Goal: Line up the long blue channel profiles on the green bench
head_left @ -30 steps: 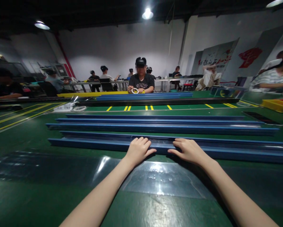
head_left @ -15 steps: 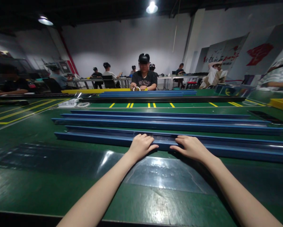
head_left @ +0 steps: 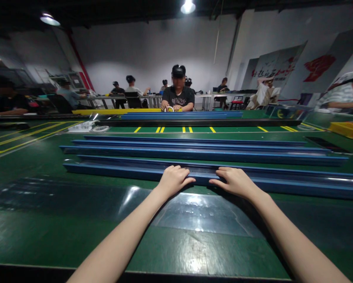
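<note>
I have a shiny green desk [head_left: 46, 243] running wide across my view, marked with yellow stripes [head_left: 212, 129]. Nearest me, a clear plastic sheet [head_left: 200, 212] lies flat, throwing glare back at my camera. Just beyond it sits the front blue rail [head_left: 114, 173], lengthwise, and behind that I count three more blue rails [head_left: 194, 152], roughly parallel. A dark flat slab [head_left: 328, 145] lies near their right ends. Farther off I make out a long black bar [head_left: 194, 123], a pale ring [head_left: 101, 129] near its left end, and a yellow tray [head_left: 346, 129] at far right.
</note>
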Demonstrator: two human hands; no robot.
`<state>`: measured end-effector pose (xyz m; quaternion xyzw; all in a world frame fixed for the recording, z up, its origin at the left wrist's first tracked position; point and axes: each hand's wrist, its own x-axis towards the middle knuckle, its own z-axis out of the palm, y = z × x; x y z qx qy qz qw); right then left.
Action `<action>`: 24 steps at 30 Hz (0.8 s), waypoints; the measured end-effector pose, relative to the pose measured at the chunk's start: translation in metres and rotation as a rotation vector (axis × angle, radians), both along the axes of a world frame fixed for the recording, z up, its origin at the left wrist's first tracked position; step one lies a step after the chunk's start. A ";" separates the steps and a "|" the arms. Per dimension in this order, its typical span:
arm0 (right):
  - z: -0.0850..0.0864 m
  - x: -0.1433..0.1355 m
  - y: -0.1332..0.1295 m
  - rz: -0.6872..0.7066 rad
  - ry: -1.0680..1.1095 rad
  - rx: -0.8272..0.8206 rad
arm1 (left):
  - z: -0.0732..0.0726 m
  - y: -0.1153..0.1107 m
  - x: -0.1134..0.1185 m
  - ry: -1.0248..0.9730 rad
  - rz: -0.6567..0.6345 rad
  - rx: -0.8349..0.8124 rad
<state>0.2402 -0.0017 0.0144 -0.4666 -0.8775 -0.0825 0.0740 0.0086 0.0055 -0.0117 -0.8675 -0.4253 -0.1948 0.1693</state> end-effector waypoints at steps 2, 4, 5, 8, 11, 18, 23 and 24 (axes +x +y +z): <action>0.000 0.000 0.000 0.001 0.002 -0.003 | 0.000 0.000 0.000 0.001 0.007 -0.006; 0.000 0.000 0.001 0.002 0.004 -0.006 | 0.000 0.000 0.000 0.001 0.012 -0.014; 0.000 0.000 0.001 0.003 0.005 -0.006 | 0.000 0.000 0.000 0.001 0.015 -0.018; -0.001 0.000 0.001 0.008 0.008 -0.003 | 0.000 0.001 0.000 0.008 0.023 -0.029; -0.001 0.001 0.001 0.005 0.012 -0.006 | 0.000 0.000 0.000 0.009 0.032 -0.034; 0.003 -0.001 -0.003 0.028 0.108 -0.019 | 0.001 -0.002 0.001 0.001 0.065 -0.030; 0.005 -0.004 -0.004 0.032 0.113 -0.012 | 0.003 -0.003 0.001 -0.006 0.074 -0.029; 0.004 -0.004 -0.004 0.031 0.109 -0.008 | 0.004 -0.003 0.001 -0.009 0.075 -0.028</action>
